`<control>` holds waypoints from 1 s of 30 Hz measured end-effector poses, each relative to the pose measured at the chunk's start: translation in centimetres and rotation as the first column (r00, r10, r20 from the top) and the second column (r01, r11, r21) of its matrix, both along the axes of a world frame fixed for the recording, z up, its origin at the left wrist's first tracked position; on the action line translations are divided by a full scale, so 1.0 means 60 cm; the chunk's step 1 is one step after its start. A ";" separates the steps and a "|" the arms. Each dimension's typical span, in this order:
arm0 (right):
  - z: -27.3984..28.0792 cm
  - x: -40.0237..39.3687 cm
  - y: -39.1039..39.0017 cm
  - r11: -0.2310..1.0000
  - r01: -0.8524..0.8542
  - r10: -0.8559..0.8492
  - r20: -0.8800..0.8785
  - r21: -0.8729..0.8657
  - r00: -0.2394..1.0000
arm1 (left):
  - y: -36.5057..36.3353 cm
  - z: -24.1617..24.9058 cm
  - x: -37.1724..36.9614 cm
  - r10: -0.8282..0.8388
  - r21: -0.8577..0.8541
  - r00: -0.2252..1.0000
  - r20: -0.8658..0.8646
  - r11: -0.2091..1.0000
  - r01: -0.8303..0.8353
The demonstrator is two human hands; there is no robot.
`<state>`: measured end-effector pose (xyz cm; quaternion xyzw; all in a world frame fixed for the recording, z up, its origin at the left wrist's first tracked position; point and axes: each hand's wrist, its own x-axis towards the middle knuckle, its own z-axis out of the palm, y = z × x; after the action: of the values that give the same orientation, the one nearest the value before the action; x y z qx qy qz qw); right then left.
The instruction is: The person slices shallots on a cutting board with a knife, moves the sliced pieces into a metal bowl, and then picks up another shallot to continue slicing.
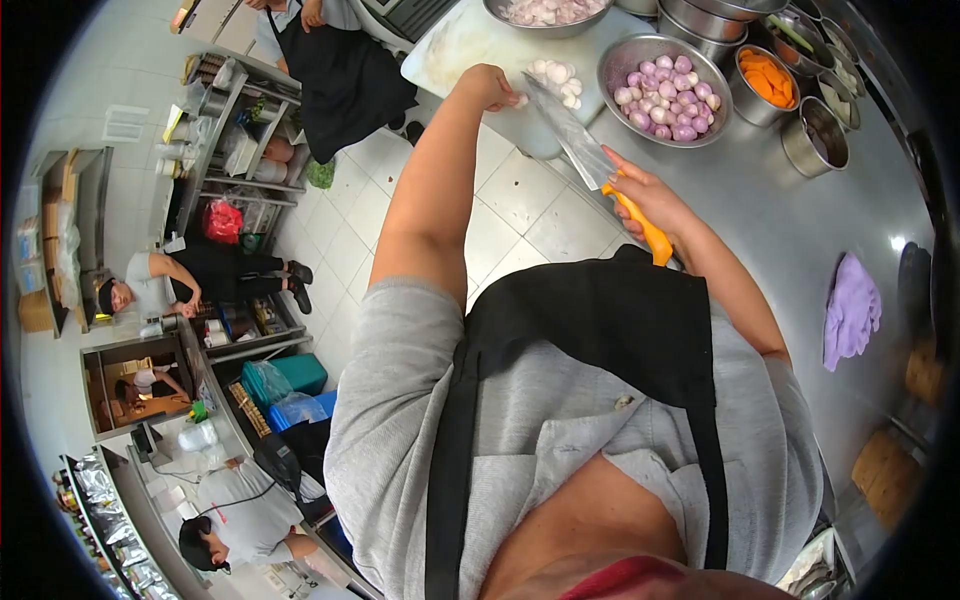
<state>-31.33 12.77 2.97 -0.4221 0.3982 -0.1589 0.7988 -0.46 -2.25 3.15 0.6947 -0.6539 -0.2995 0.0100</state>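
My right hand (650, 200) is closed around the yellow handle of a knife (572, 132). Its broad blade reaches up and left over the edge of a white cutting board (455, 45). Beside the blade tip, my left hand (488, 88) pinches a small pinkish-white piece, apparently a shallot. Pale peeled pieces (556, 82) lie in a small pile on the board, just past the blade. Right of the board stands a metal bowl (612, 80) of purple-and-white shallots (668, 97). At the top edge, another bowl (548, 32) contains pale cut pieces.
A metal pot with orange pieces (768, 80) and another metal pot (815, 140) stand on the steel counter (760, 220). A purple cloth (852, 312) lies farther right. Several co-workers are at left, one in a black apron (345, 85) near the board. Shelves (240, 130) line that side.
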 end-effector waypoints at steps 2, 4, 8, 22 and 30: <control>0.004 0.003 0.001 1.000 -0.001 0.001 -0.024 -0.012 1.000 | -0.007 -0.001 0.003 -0.018 0.023 0.999 -0.051 1.000 0.019; 0.006 0.006 0.002 1.000 0.001 -0.001 -0.054 -0.005 0.999 | -0.015 -0.006 0.006 -0.025 0.030 0.999 -0.044 0.999 0.026; 0.007 0.010 0.004 1.000 -0.005 0.004 -0.078 -0.009 0.997 | -0.024 -0.023 0.013 -0.033 -0.014 0.999 -0.036 0.999 0.033; 0.013 0.054 0.005 0.997 0.052 -0.057 -0.107 -0.054 0.993 | -0.027 -0.021 0.006 -0.080 0.007 0.996 0.047 0.997 0.080; 0.007 0.066 -0.001 0.994 0.018 -0.037 -0.173 -0.111 0.984 | -0.015 -0.038 0.023 -0.074 -0.103 0.996 -0.044 0.992 0.069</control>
<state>-27.34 12.71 3.39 -0.4720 0.4631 -0.1537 0.7343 0.93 -3.16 0.89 0.6620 -0.6924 -0.2826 0.0501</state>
